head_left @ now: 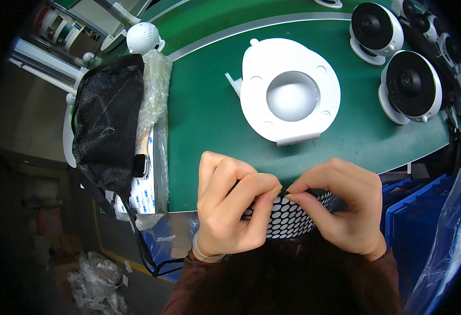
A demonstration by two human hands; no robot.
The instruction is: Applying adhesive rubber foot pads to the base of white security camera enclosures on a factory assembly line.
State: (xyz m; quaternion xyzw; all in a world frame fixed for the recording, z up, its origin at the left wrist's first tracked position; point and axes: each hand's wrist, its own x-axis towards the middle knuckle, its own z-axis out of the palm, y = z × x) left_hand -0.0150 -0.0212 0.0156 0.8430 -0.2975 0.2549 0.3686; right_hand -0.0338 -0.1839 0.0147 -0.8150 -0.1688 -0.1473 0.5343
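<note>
Near the table's front edge, both my hands pinch the upper edge of a black sheet with rows of white oval dots [289, 219], perhaps stickers. My left hand [233, 205] has its thumb and index finger pressed together at that edge, the other fingers curled. Close beside it, the thumb and index fingertip of my right hand [348, 202] meet at the same edge. Anything small between the fingertips is hidden. Just beyond my hands, a white rounded fixture [254, 100] with a bowl-shaped hollow and several small round recesses lies on the green table [204, 115].
At the left are a black mesh bag [107, 123], clear plastic wrap [157, 79] and a smartwatch [140, 165]. White devices with round black fronts [411, 84] stand at the right, some on bases. Blue bins [409, 215] sit below right, under a clear plastic bag [443, 236].
</note>
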